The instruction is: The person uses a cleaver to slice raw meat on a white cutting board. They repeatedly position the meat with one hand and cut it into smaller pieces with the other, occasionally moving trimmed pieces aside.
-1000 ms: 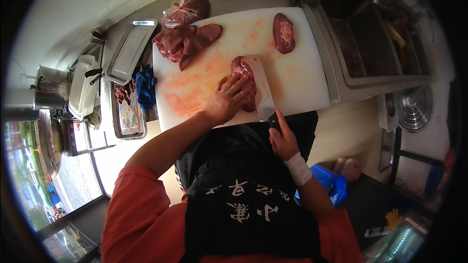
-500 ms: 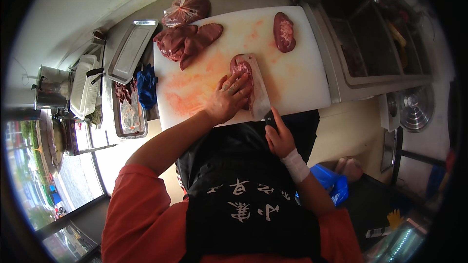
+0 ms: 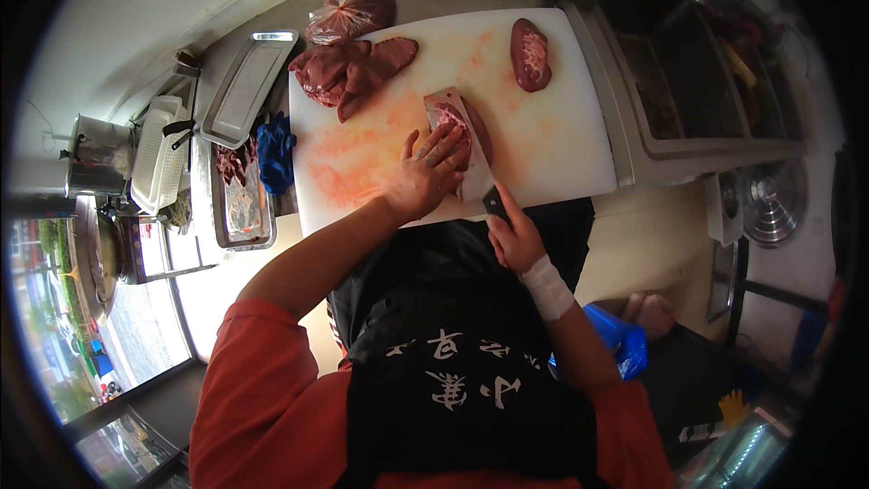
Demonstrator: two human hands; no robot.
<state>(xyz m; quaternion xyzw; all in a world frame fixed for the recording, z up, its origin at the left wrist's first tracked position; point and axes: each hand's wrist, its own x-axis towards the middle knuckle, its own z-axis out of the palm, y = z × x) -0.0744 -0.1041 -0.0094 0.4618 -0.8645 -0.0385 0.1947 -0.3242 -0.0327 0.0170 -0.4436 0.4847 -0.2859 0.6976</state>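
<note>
On the white cutting board [image 3: 362, 181], a dark red kidney [image 3: 450, 116] lies near the middle with its pale inner tissue facing up. My left hand [image 3: 427, 174] rests flat on it, fingers stretched out and slightly apart. A broad-bladed cleaver [image 3: 476, 163] is in my right hand [image 3: 518, 240], which is closed round its black handle. The blade lies nearly flat at the kidney, and a dark part of the meat shows along the blade's right side. How deep the blade sits is hidden by my left fingers.
Another kidney piece [image 3: 530, 56] lies at the board's far right. Liver [image 3: 353, 72] sits at the far left, by a tied clear bag of meat [image 3: 353, 11]. Metal trays [image 3: 249, 86] and a blue cloth [image 3: 275, 152] are left of the board; a sink [image 3: 670, 140] is right.
The cleaver blade has shifted left across the kidney, and dark meat now shows on its right side. My right hand has moved slightly left and up. My left hand stays on the meat.
</note>
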